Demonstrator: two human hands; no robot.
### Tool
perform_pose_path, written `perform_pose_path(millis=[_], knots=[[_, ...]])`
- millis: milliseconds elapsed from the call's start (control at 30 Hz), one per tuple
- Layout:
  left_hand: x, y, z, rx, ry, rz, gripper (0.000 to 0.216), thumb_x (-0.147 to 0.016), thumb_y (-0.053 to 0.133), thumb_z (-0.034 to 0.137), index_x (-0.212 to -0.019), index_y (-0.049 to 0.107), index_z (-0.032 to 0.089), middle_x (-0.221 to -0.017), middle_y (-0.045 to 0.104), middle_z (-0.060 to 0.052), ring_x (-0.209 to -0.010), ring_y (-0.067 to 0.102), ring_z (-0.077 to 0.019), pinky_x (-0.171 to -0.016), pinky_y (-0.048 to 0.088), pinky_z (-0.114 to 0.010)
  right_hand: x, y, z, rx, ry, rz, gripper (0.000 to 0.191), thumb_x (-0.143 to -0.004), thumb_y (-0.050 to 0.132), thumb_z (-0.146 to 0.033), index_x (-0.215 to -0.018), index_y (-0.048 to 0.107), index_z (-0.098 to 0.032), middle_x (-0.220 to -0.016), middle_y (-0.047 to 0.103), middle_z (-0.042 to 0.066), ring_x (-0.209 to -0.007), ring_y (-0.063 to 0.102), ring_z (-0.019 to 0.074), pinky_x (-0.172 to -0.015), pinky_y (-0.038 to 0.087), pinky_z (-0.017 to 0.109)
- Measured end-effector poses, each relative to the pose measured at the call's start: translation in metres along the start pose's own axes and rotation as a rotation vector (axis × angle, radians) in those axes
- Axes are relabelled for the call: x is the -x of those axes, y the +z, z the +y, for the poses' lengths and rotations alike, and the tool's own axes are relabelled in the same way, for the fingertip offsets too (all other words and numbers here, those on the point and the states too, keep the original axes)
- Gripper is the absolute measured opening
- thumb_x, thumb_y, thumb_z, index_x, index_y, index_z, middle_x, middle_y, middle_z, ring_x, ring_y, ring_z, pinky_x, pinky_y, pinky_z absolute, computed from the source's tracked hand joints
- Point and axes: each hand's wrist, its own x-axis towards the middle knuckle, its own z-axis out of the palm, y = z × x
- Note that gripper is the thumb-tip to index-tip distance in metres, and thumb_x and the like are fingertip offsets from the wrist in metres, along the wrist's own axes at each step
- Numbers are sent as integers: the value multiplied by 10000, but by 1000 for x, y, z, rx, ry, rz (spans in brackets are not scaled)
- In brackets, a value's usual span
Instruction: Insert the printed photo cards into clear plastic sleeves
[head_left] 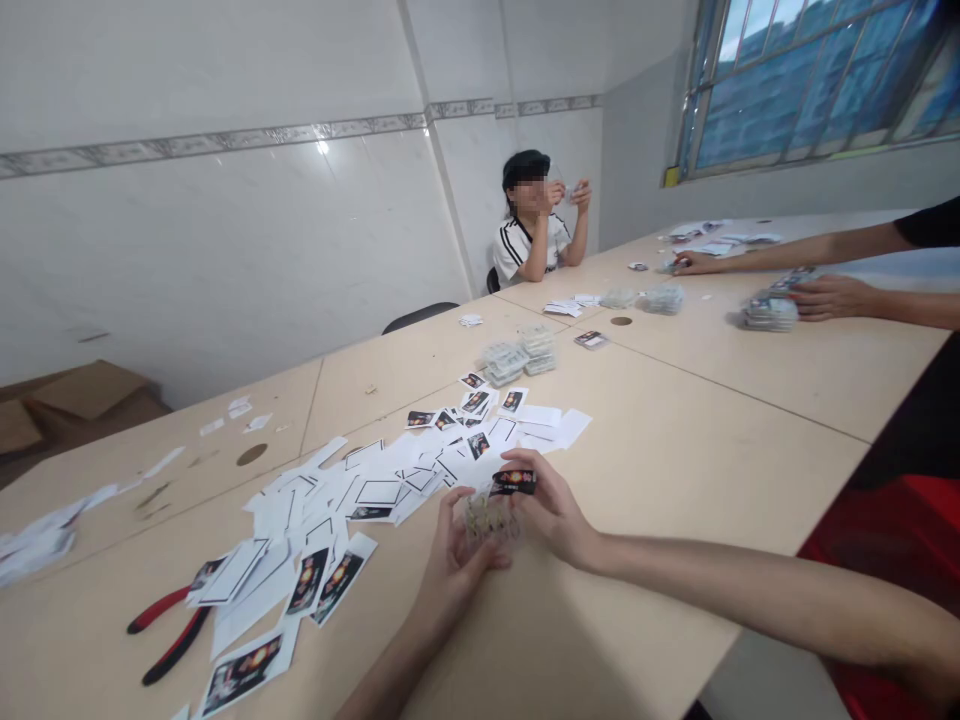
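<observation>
My left hand [455, 560] grips a small clear plastic box [491, 518], fingers on its left side and thumb along its near edge. Small pieces show through its walls, too blurred to name. In my right hand [555, 510] is a small black printed card [514, 482], pinched at the box's far right corner. Whether the card touches the box or sits partly inside it, I cannot tell. Just beyond and to the left lies a loose spread of white paper pieces [292, 505], several bearing the same dark print [337, 585].
Red-handled pliers [176, 630] lie partly under papers at left. Stacks of clear boxes [517, 355] stand farther back. A person [536, 225] sits across the table [712, 400], holding a small item. At right, another person's hands [836, 298] reach over more box stacks [769, 312].
</observation>
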Motion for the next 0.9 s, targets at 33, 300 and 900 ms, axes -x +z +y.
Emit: perform_pose_path(millis=[33,300,900], knots=[[0,1,0,3,5,-3,533,-644,634,229,-1039,280,279,-990,569,-49,-856,555,-202,-651,496,-318,0,-1,0,-14,5,3,361,-742,449,-161,-1072,398,-299,-945,497,25,-870,513,175,-741,443,333],[2,4,-1,15,12,1,503,-665,612,228,-1043,287,289,-1047,538,-51,-873,550,-201,-650,486,-312,4,-2,-3,108,-4,-61,436,-695,454,-72,-1064,452,-304,-881,584,6,-870,542,178,-788,420,378],[2,3,-1,-16,26,-50,478,-671,599,217,-1048,309,266,-921,567,-27,-816,552,-176,-684,477,-333,-5,-9,-18,220,-83,72,227,-713,548,-149,-930,541,-218,-884,531,31,-826,532,141,-753,430,295]])
